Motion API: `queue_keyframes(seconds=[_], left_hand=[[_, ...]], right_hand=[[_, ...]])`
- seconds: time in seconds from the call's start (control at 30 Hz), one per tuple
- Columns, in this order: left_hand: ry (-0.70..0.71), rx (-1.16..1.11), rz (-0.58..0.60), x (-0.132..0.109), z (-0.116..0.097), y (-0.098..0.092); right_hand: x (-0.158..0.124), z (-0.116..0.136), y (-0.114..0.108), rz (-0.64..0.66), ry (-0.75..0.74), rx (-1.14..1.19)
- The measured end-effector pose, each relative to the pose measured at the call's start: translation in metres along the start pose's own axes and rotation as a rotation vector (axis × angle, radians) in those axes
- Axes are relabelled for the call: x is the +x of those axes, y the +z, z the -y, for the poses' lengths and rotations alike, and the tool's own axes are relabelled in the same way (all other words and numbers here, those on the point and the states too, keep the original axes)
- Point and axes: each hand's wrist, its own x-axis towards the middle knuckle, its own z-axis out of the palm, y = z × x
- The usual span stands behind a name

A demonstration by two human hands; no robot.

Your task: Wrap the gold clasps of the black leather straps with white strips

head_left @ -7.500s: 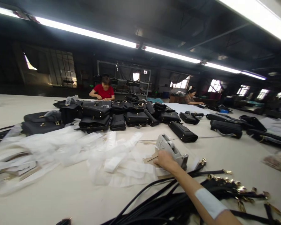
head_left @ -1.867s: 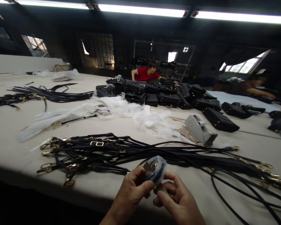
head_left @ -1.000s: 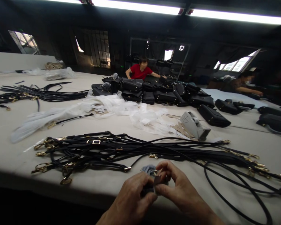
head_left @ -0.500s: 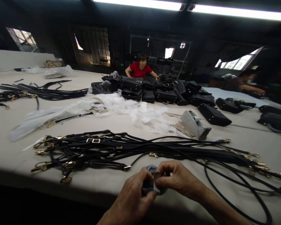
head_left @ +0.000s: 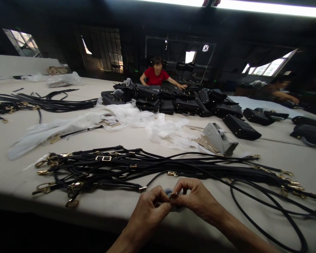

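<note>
At the table's near edge my left hand [head_left: 149, 212] and my right hand [head_left: 193, 200] meet, thumbs and forefingers pinched together. A small dark shiny piece [head_left: 173, 195] shows at the fingertips of my right hand; its kind is unclear. What my left fingertips pinch is mostly covered by the fingers. Partly behind both hands sits a small greyish bundle [head_left: 169, 192], like crumpled wrapping. Just beyond lies a long pile of black straps [head_left: 152, 165] with gold clasps and a gold buckle [head_left: 103, 158]. One strap loops down past my right forearm.
Crumpled white wrapping [head_left: 165, 131] and a grey tape dispenser [head_left: 215, 137] lie mid-table. Black handbags [head_left: 186, 105] are heaped farther back, with more straps [head_left: 50, 103] at left. A person in red [head_left: 156, 75] reaches over the bags; another person [head_left: 281, 89] is at right.
My hands have drawn closer together at the fingertips. The pale strip that showed between them is hidden now. Across the table, the person in red has stretched an arm farther over the bags.
</note>
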Motion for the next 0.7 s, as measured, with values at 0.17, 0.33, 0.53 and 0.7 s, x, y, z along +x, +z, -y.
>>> queue_keyframes(seconds=[0.17, 0.33, 0.53, 0.7], left_hand=[[-0.14, -0.36, 0.033, 0.015, 0.01, 0.002], [-0.332, -0.669, 0.228, 0.017, 0.013, 0.006], [-0.286, -0.652, 0.308, 0.015, 0.007, 0.009], [-0.182, -0.391, 0.282, 0.025, 0.006, 0.017]], right_hand=[[-0.01, 0.004, -0.001, 0.013, -0.667, -0.624], [-0.02, 0.016, -0.013, 0.148, -0.942, -0.976], [-0.026, 0.006, -0.024, 0.165, -0.799, -0.762], [-0.026, -0.005, -0.024, 0.029, -0.861, -0.692]])
